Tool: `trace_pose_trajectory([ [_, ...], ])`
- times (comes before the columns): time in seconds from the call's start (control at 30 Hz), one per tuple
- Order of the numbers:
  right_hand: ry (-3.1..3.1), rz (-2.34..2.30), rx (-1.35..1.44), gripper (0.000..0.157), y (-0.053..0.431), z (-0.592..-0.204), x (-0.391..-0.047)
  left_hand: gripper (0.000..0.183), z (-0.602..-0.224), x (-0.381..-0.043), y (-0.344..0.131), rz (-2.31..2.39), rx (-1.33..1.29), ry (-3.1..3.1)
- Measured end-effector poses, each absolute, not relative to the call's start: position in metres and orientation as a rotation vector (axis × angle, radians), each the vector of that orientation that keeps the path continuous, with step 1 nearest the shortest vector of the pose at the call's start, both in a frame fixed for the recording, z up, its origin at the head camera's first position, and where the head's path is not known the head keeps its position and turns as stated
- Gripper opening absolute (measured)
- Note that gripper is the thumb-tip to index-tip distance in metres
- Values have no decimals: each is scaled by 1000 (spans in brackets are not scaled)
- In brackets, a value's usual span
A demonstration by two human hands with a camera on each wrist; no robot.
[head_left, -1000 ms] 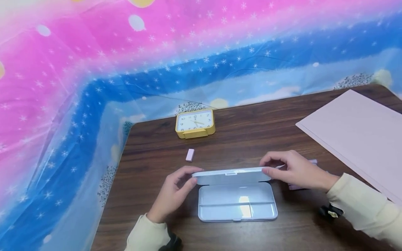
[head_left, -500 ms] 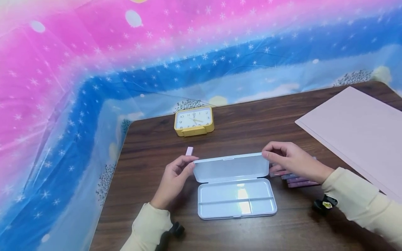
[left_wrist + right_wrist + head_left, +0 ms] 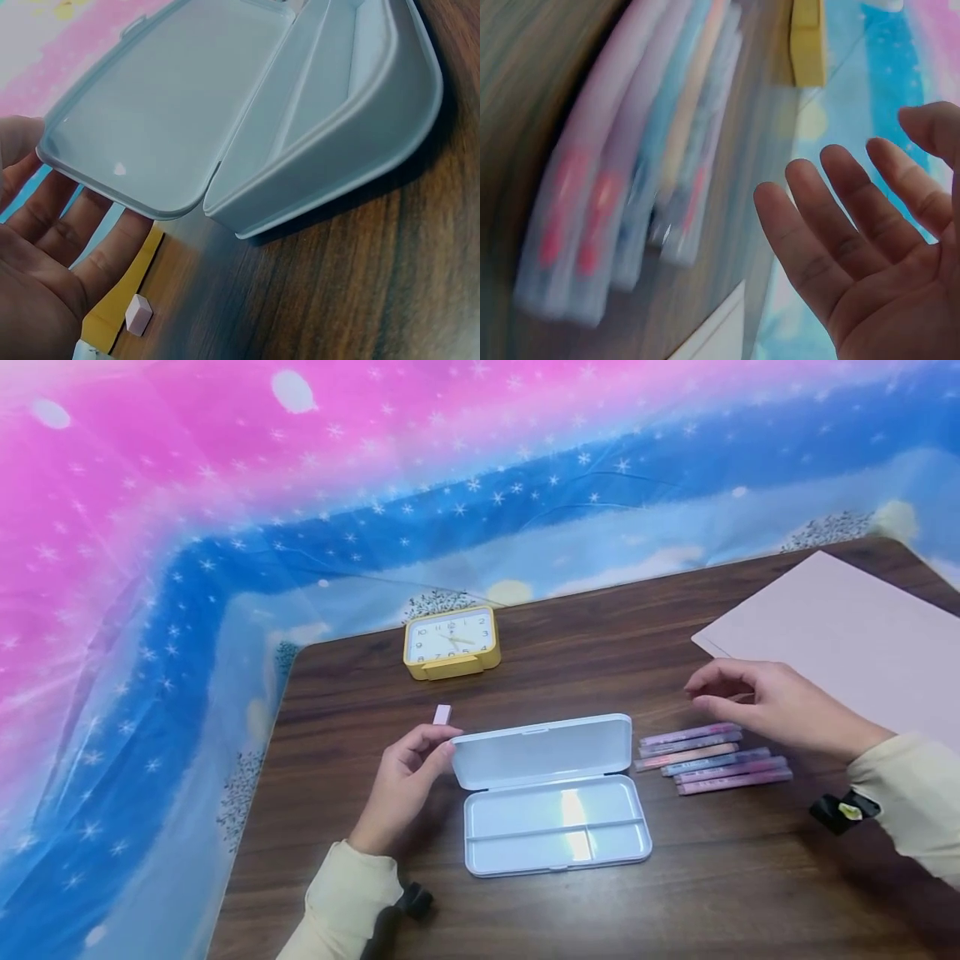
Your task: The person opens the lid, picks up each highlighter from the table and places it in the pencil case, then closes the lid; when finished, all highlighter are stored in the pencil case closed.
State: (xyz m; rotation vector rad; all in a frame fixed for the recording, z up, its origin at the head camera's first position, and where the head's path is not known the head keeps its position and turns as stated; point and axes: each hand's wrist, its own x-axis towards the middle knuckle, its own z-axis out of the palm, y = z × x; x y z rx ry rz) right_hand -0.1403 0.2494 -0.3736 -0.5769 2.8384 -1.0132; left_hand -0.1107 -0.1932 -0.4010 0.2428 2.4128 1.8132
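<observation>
A white pencil case (image 3: 517,810) stands on the table with its lid (image 3: 543,753) raised. Inside, thin dividers part the tray into compartments with nothing in them. My left hand (image 3: 401,785) pinches the lid's left corner; in the left wrist view the thumb lies at the rim and the fingers (image 3: 112,259) behind it. Over the table, to the right of the case, hovers my right hand (image 3: 783,702), its fingers (image 3: 810,255) relaxed and apart, holding nothing. Just below it lie several capped pens (image 3: 712,762) in pink, purple, blue and orange, side by side.
A small pale pink eraser (image 3: 442,715) lies behind the left hand. Farther back is a yellow alarm clock (image 3: 452,645). A large pale pink sheet or folder (image 3: 840,627) covers the table's right side. A patterned cloth (image 3: 375,502) hangs behind the table.
The lid has swung farther back, from half raised to wide. My right hand has let go of it and moved right, above the pens. My left hand stays at the lid's corner.
</observation>
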Motion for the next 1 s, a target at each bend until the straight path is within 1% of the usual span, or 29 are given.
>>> trace_pose_trajectory([
  [0.2,2883,-831,-731,22,256,-385,-145,29,-402,-109,-201,1866,207,2387],
  [0.43,2945,-715,-821,25,257,-397,-146,27,-403,-108,-203,1885,210,2373],
  [0.73,2979,-600,-896,23,262,-410,-151,28,-404,-113,-199,1877,227,2362],
  [1.0,2943,-571,-983,23,261,-413,-159,28,-406,-116,-195,1893,245,2342],
])
